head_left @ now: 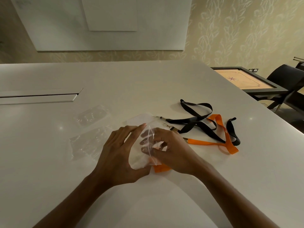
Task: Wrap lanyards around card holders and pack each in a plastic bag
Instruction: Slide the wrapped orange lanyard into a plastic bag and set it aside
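Observation:
My left hand [121, 152] and my right hand [171, 150] meet over the white table [148, 83], both gripping a clear plastic bag [144, 145]. Fingers show through the bag's film. An orange lanyard bundle [162, 167] sticks out under my right hand at the bag's lower edge. A white card holder [141, 119] lies just beyond my hands. To the right sprawl two black lanyards [197, 124] and a loose orange lanyard [218, 142] with metal clips.
Two clear plastic bags [92, 115] [85, 143] lie flat left of my hands. A cable slot [41, 96] runs along the table at far left. A carrom board [243, 79] and dark chairs [286, 83] stand past the table's right edge.

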The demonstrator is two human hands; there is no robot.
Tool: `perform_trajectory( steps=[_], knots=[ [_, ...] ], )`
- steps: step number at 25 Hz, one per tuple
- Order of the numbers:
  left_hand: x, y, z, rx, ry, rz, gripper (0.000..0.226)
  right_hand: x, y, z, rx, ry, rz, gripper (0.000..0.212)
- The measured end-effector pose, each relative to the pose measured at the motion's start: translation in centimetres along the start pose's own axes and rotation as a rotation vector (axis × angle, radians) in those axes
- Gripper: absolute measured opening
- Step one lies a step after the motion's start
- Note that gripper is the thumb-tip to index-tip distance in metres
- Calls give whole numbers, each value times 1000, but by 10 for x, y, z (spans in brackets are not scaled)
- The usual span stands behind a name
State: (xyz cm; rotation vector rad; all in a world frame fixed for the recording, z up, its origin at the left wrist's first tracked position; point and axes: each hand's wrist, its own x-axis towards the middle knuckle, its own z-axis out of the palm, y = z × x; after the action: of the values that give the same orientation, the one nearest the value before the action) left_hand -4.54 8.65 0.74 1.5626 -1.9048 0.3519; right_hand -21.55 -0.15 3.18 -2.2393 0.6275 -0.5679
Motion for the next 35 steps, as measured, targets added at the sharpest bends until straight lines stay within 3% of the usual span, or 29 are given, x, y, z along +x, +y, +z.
perform_trajectory(
  steps=[4,7,10,13,17,20,25,31,35],
  knots=[
    [-1,1,2,-18,19,27,92,1,-2,5,61,-4,97,52],
    [-1,0,0,-65,48,5,90,1,-4,7,127,-13,67,28],
    [-1,-5,-2,-78,35,-52,91,2,2,0,150,85,-14,32],
    [-3,-15,-5,-102,-32,-152,93,-1,15,-16,-52,170,-43,36],
    [-6,-27,-9,-137,-116,-205,94,-7,26,-33,-404,-150,112,74],
    [-7,-33,-8,-146,-166,-204,95,-9,27,-33,-507,-319,179,91],
    [-8,-33,-5,-182,-250,-180,98,-11,36,-32,-527,-331,181,86],
    [-8,-32,-6,-179,-259,-184,93,-13,38,-51,-384,-132,155,81],
    [-9,-28,-4,-153,-322,-168,103,-12,38,-49,-365,-125,146,81]
  ],
)
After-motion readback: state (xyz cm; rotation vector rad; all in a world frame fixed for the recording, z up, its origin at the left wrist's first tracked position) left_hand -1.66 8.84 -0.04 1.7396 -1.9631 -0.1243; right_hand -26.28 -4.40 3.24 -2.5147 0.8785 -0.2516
